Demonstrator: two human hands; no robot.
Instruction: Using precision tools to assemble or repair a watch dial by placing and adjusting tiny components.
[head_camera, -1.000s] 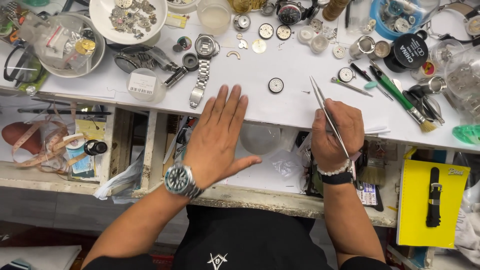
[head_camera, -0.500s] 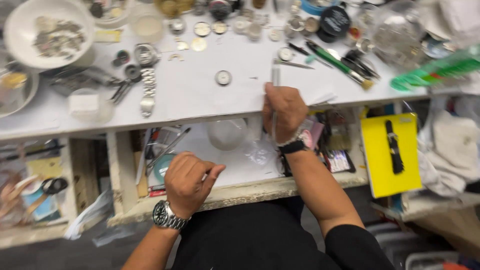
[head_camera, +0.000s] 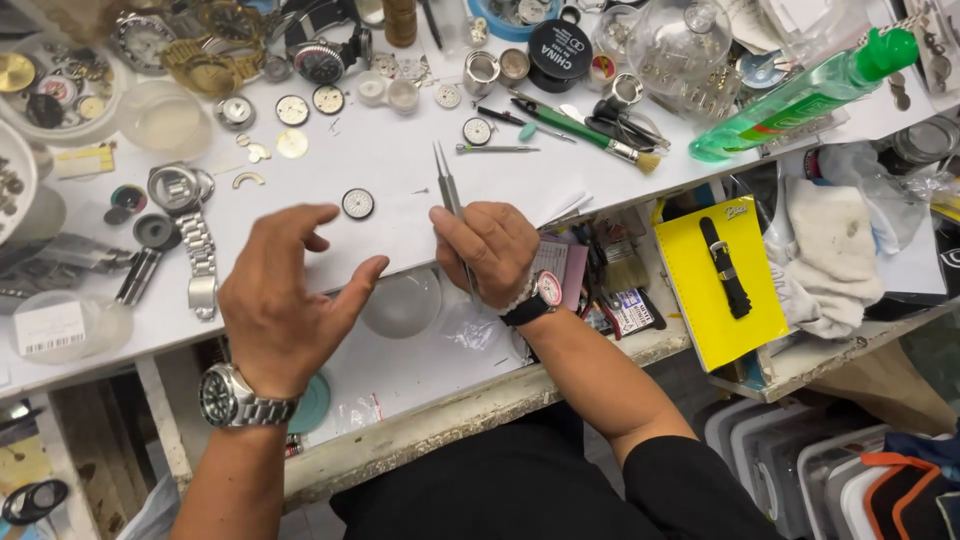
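- Since the earlier frame, the left hand has risen from below the bench edge to hover over the white work surface, fingers loosely spread, holding nothing.
- Right hand keeps its closed grip on the tweezers, tips pointing away toward the bench, nothing seen between them.
- Small round watch dial lies on the white surface between both hands, near the left fingertips, untouched.
- Steel-bracelet watch lies left of the dial.
- Judgement: work on the dial appears not yet begun; pickup and everything after it remain.
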